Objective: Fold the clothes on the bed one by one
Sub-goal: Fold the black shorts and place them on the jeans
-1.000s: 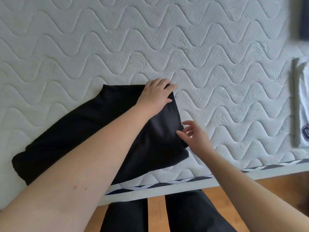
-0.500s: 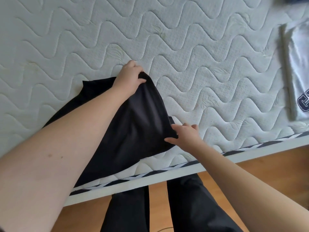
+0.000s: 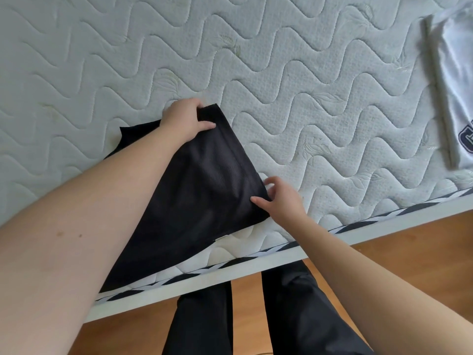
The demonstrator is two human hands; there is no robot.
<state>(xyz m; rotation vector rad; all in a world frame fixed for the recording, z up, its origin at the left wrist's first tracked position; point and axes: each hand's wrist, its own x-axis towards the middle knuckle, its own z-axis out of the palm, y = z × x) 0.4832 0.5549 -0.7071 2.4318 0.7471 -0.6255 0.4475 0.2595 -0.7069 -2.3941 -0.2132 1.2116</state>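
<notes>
1. A black garment (image 3: 204,185) lies on the quilted mattress (image 3: 307,73) near its front edge, long axis running diagonally from near-left to far-right.
2. The left hand (image 3: 186,119) grips its far corner.
3. The right hand (image 3: 281,201) pinches its near-right corner.

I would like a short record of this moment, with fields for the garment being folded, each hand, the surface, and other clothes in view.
garment: black garment, partly lifted, near the mattress's front edge
left hand: left hand grips the garment's far corner, thumb on top
right hand: right hand pinches the garment's near right corner
surface: white quilted mattress with a wavy stitch pattern
other clothes: white garment with dark lettering, lying flat at the right edge of the view
floor: wooden floor in front of the bed
</notes>
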